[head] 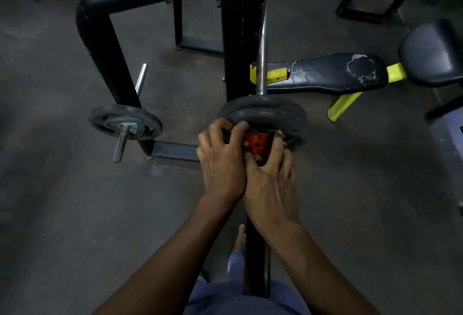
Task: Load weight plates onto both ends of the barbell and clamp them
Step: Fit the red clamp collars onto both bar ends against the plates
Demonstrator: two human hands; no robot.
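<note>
Both hands work on the red clamp at this end of the barbell. The left grip curls its fingers over the clamp's left side and the right grip grasps its right side, probably to press it tight. The two weight plates sit just beyond the grips, touching the clamp.

No readable text, labels, brands or numbers anywhere in view. Weight plates show no legible markings; red clamp carries none that can be made out. Too dark and blurred for fine print.
</note>
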